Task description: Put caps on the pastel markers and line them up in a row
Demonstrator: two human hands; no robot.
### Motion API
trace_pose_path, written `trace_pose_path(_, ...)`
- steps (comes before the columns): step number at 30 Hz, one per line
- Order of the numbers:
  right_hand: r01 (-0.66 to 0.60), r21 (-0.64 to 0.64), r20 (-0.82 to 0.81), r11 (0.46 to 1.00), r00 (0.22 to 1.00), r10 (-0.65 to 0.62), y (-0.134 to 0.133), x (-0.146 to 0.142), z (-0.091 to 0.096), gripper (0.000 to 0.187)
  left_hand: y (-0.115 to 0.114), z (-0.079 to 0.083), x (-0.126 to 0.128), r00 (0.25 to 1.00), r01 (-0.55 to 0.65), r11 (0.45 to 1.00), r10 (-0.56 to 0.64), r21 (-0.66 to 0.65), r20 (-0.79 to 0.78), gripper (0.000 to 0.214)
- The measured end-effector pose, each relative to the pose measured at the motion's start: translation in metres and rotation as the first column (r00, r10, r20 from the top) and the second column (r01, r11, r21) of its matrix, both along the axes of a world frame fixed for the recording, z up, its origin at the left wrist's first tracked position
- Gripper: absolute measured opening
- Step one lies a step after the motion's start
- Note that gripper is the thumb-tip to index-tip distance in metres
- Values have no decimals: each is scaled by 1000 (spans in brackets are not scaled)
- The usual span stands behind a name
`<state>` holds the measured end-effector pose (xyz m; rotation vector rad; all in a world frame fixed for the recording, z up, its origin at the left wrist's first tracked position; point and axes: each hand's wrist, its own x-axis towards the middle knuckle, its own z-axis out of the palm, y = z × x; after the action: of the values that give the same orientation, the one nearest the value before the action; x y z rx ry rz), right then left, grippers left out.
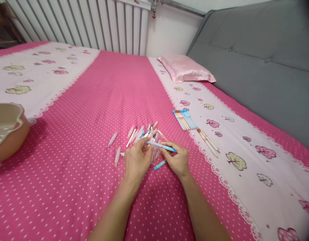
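Note:
Both of my hands are closed on one pen (154,144), pale lilac toward the left and blue at its right end. My left hand (137,157) pinches the pale end, and my right hand (176,159) grips the blue end. Beneath and beyond them lies a loose pile of pen parts (140,132), mostly pale pink and white barrels with some dark tips. A blue pen piece (159,165) lies just under my right hand. Two pink barrels (117,156) rest apart from the pile, left of my left hand. My fingers hide part of the pile.
To the right, a neat row of blue and tan pens (185,119) lies on the bedspread (81,134), with a couple more brown-capped pens (208,143) nearer me. An orange basin (12,140) stands at the left edge. Farther back are a pink pillow (185,68), a grey headboard (259,43) and a radiator (94,25).

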<state>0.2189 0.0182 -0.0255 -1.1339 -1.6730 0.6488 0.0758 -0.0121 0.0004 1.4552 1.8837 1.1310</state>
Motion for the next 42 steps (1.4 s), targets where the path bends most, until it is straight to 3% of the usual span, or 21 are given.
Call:
trace_pose_path(10,-27,31,83,999,996,25,0,4,2,13,0,1,2,1000,25,998,-26,53,8,27)
trace_pose_path(20,-89,12,145,996,986,86,0,7,-1,30,0,-1,1,998,66,995,-67,75,12,30)
trace_pose_path(24,-99,-38,115,994,988,103,0,6,-2,19,1,0,0,999,45,998,-45,49,8,29)
trace_pose_path(28,-103,-101,34,990,994,107,-2,2,-4,33,1,-1,-1,1000,28,999,-28,29,6,28)
trace_pose_path(34,-103,-120,-19,987,995,101,-3,0,-6,14,1,-3,-2,1000,18,1000,-18,22,-6,28)
trace_pose_path(42,-128,-104,25,986,991,132,-3,2,-1,13,0,-2,-1,1000,23,999,-23,40,1,28)
